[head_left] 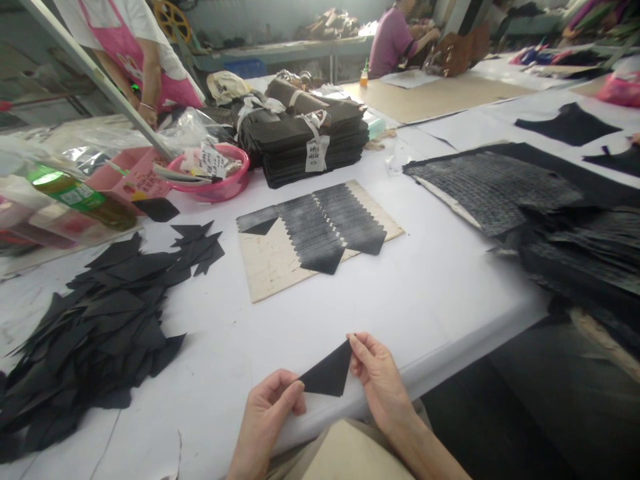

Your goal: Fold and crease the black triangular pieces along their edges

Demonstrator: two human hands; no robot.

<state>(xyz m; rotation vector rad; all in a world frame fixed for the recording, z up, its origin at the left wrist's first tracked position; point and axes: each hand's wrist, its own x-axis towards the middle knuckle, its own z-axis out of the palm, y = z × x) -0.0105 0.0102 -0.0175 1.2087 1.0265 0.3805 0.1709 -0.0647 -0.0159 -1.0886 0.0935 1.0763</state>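
fabric piece [330, 375], black, pinched between left hand [274, 408] and right hand [376, 373], board [265, 280] beyond, dark pile [100, 320] leftward

A white worktop [430, 287] bears a loose heap of black pieces [115, 313] at left, a pale board [267, 267] centrally, a pink basin [223, 191] and dark bundle [285, 153] behind, dark cloth [500, 180] right.
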